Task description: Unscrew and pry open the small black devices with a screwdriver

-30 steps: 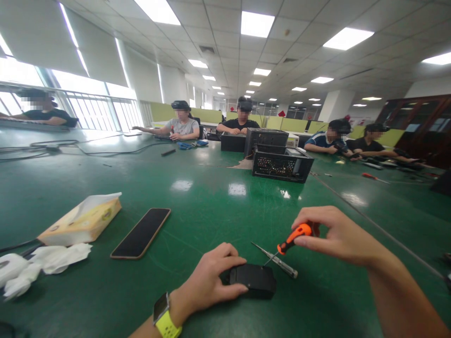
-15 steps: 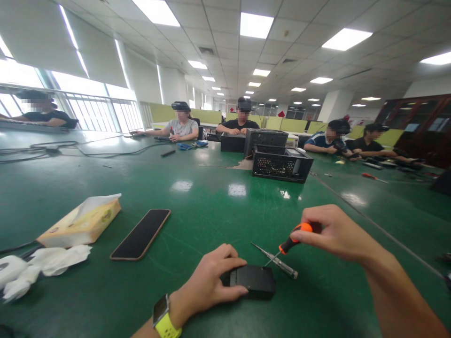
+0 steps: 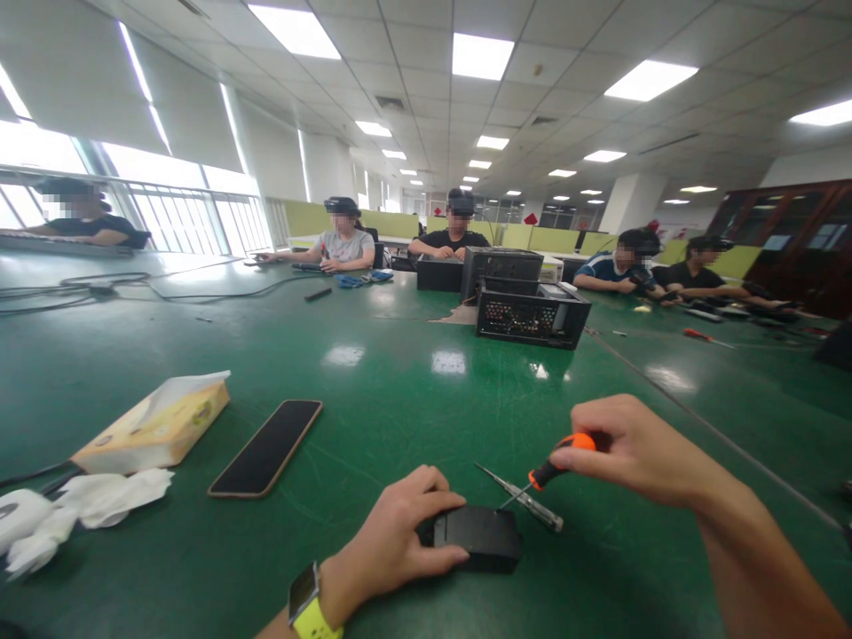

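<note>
A black rectangular box point(image 3: 485, 538), perhaps a power adapter, lies on the green table near its front. My left hand point(image 3: 406, 525), with a watch on the wrist, grips its left end between thumb and fingers. In my right hand point(image 3: 616, 444) is an orange-and-black screwdriver point(image 3: 549, 470), pinched by the handle and tilted. The screwdriver's tip meets the far right part of the box's top face; any screw there is too small to make out. A second screwdriver point(image 3: 542, 510), with a clear handle, rests on the table just behind the box, partly crossed by the held one's shaft.
A phone point(image 3: 266, 448), a tissue pack point(image 3: 156, 426) and crumpled tissues point(image 3: 110, 497) lie to the left. Black computer cases point(image 3: 532, 315) stand across the table point(image 3: 373, 382). Cables point(image 3: 99, 286) run at far left. Several people sit around the far sides.
My right hand has shifted slightly right and down with the screwdriver, whose tip stays at the box. My left hand keeps its hold. The whole view has tipped up a little.
</note>
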Available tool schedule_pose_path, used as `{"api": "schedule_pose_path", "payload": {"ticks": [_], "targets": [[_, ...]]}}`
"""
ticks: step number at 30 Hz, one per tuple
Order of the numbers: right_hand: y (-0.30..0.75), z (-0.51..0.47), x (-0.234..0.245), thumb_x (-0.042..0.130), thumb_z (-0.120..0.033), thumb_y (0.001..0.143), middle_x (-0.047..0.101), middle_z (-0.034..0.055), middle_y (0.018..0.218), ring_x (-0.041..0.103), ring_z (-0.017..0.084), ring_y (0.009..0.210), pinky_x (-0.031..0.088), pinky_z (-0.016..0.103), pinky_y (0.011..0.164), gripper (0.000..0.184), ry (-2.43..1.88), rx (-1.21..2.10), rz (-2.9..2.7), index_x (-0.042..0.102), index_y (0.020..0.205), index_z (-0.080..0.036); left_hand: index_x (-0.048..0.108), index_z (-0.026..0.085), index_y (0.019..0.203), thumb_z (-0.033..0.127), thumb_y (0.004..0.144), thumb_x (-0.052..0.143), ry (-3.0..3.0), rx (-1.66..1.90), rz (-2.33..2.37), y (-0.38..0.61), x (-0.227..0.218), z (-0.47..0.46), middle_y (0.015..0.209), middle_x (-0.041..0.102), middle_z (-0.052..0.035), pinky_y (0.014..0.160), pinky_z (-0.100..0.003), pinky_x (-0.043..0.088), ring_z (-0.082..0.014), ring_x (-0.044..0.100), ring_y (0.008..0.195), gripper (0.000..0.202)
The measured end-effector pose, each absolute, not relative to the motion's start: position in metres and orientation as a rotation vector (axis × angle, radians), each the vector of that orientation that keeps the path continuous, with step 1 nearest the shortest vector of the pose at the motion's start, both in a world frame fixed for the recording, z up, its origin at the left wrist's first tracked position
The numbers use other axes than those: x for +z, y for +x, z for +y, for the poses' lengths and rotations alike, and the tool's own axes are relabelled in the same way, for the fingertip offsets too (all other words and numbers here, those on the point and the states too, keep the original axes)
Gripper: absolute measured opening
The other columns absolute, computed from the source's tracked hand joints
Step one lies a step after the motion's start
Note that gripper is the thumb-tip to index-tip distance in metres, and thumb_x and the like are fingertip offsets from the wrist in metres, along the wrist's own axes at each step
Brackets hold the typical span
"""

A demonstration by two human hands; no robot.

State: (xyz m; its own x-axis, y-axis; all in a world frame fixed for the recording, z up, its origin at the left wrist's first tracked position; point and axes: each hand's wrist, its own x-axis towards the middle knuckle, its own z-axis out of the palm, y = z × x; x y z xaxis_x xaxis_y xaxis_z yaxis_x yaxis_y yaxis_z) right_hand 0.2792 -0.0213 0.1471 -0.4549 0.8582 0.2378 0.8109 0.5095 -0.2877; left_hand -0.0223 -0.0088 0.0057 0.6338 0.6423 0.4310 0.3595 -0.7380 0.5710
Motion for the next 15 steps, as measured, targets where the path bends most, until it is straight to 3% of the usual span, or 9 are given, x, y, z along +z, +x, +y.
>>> {"api": "schedule_pose_path", "payload": {"ticks": [2, 4, 7, 9, 11, 15], "targets": [[0.278, -0.020, 0.145, 0.063, -0.052, 0.086, 0.039, -0.0047, 0.050, 0.034, 0.010, 0.050, 0.025, 0.025, 0.050, 0.052, -1.413, 0.108, -2.402, 0.045, 0.051, -0.018, 0.069, 0.021, 0.114, 0.041, 0.078, 0.076, 2.420, 0.874, 0.789, -0.023, 0.006, -0.009, 0.095, 0.060, -0.0065, 0.074, -0.031, 0.047, -0.0215, 0.058, 0.086, 0.042], [0.277, -0.022, 0.148, 0.063, -0.047, 0.087, 0.045, -0.0037, 0.054, 0.039, 0.011, 0.052, 0.028, 0.025, 0.051, 0.044, -1.404, 0.132, -2.414, 0.050, 0.056, -0.019, 0.069, 0.020, 0.114, 0.041, 0.078, 0.075, 2.420, 0.878, 0.789, -0.023, 0.007, -0.010, 0.095, 0.060, -0.0066, 0.074, -0.031, 0.047, -0.0216, 0.058, 0.086, 0.042], [0.275, -0.030, 0.155, 0.064, -0.032, 0.087, 0.062, -0.0004, 0.076, 0.053, 0.013, 0.064, 0.039, 0.024, 0.059, 0.012, -1.323, 0.317, -2.445, 0.065, 0.086, -0.020, 0.069, 0.020, 0.114, 0.041, 0.078, 0.076, 2.417, 0.883, 0.788, -0.022, 0.007, -0.010, 0.095, 0.060, -0.0069, 0.073, -0.031, 0.047, -0.0218, 0.058, 0.086, 0.042], [0.276, -0.032, 0.158, 0.063, -0.028, 0.086, 0.066, 0.0007, 0.086, 0.057, 0.013, 0.070, 0.042, 0.024, 0.064, 0.014, -1.274, 0.406, -2.461, 0.065, 0.098, -0.022, 0.069, 0.020, 0.114, 0.040, 0.078, 0.076, 2.417, 0.878, 0.787, -0.022, 0.007, -0.010, 0.096, 0.060, -0.0069, 0.074, -0.031, 0.047, -0.0217, 0.058, 0.086, 0.042], [0.276, -0.031, 0.156, 0.066, -0.034, 0.086, 0.063, -0.0004, 0.078, 0.054, 0.013, 0.066, 0.040, 0.023, 0.060, 0.014, -1.292, 0.364, -2.461, 0.064, 0.086, -0.020, 0.069, 0.020, 0.114, 0.041, 0.078, 0.076, 2.418, 0.872, 0.791, -0.022, 0.007, -0.009, 0.096, 0.060, -0.0068, 0.074, -0.031, 0.047, -0.0217, 0.058, 0.086, 0.042], [0.276, -0.024, 0.147, 0.064, -0.052, 0.085, 0.042, -0.0047, 0.052, 0.037, 0.010, 0.051, 0.026, 0.024, 0.049, 0.050, -1.380, 0.113, -2.437, 0.045, 0.053, -0.018, 0.069, 0.021, 0.113, 0.042, 0.078, 0.076, 2.419, 0.852, 0.810, -0.022, 0.009, -0.010, 0.096, 0.061, -0.0065, 0.074, -0.031, 0.048, -0.0217, 0.058, 0.086, 0.042]]}}
